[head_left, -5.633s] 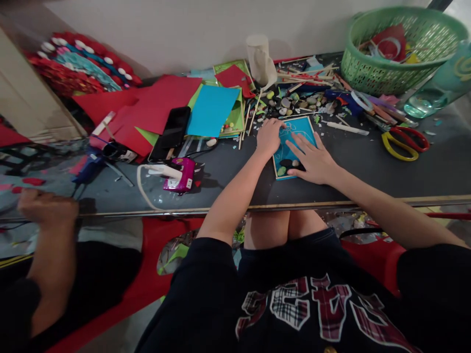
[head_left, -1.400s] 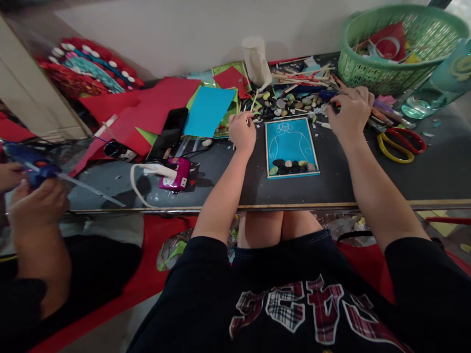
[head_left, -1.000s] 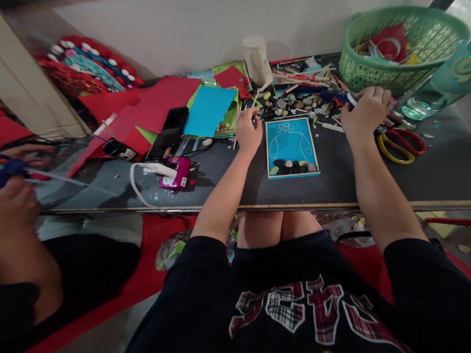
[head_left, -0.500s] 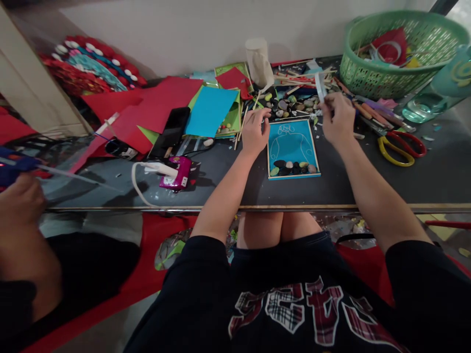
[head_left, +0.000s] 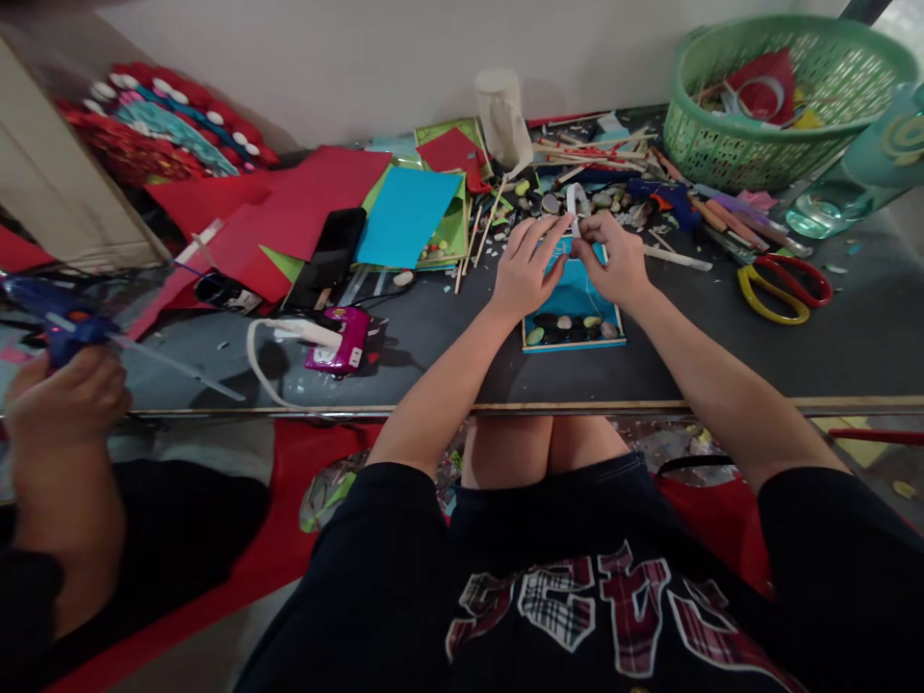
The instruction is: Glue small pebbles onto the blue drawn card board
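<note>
My right hand (head_left: 613,252) pinches a narrow white strip (head_left: 577,200) that curls upward into a loop above the far end of a small blue picture panel (head_left: 577,289). My left hand (head_left: 530,265) is beside it, fingers stretched out, its fingertips close to the strip; whether they touch it I cannot tell. The panel lies on the dark table, framed with thin wooden sticks. Black, green and pale pebbles (head_left: 567,329) line its near edge. A pale line drawing on the panel is mostly hidden by my hands.
Another person's hand (head_left: 68,390) holds a blue glue gun (head_left: 72,322) at left. Around me are a purple power socket (head_left: 339,342), a black phone (head_left: 336,245), coloured paper (head_left: 408,217), loose pebbles, a second glue gun (head_left: 664,197), scissors (head_left: 783,289) and a green basket (head_left: 780,144).
My right hand has moved left with the strip, over the panel's far end. My left hand has shifted right toward it. The other person's glue gun has come further into view.
</note>
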Motion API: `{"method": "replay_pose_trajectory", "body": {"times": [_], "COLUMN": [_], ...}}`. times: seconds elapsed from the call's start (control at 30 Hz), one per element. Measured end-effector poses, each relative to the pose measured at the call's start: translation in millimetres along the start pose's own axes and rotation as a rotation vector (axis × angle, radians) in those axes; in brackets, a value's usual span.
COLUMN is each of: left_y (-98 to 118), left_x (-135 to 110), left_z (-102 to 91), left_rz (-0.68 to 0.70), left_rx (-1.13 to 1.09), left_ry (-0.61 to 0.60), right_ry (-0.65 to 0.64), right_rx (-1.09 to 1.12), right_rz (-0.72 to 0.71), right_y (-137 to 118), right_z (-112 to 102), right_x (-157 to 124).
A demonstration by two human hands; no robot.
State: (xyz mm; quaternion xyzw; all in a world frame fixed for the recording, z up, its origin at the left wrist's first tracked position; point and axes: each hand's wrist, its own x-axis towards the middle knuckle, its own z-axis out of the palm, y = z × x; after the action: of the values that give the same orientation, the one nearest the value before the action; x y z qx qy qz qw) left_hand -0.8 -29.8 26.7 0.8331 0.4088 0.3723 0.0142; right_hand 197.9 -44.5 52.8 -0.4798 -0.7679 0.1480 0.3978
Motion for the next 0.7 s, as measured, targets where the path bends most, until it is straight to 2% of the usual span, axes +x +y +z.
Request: {"method": "replay_pose_trajectory", "body": {"times": [0.27, 0.4, 0.6, 0.7], "left_y": [0.4, -2.5, -10.2, -9.0], "left_x": [-1.0, -1.7, -1.2, -1.5], "left_z": [2.3, 9.1, 16.2, 16.0], "left_rz": [0.012, 0.003, 0.034, 0.049], "left_rx": [0.007, 0.009, -0.007, -0.001], "left_ry": [-0.016, 0.027, 0.048, 0.071], "right_ry": [0.021, 0.037, 0.087, 0.108], "right_rx": [-0.019, -0.05, -0.02, -0.027], "right_rz": [-0.019, -0.021, -0.174, -0.195], "right_y": [13.4, 12.4, 25.7, 34.8], "right_z": [5.8, 2.2, 9.4, 13.2], "right_x": [2.4, 3.7, 5.0, 6.8]}}
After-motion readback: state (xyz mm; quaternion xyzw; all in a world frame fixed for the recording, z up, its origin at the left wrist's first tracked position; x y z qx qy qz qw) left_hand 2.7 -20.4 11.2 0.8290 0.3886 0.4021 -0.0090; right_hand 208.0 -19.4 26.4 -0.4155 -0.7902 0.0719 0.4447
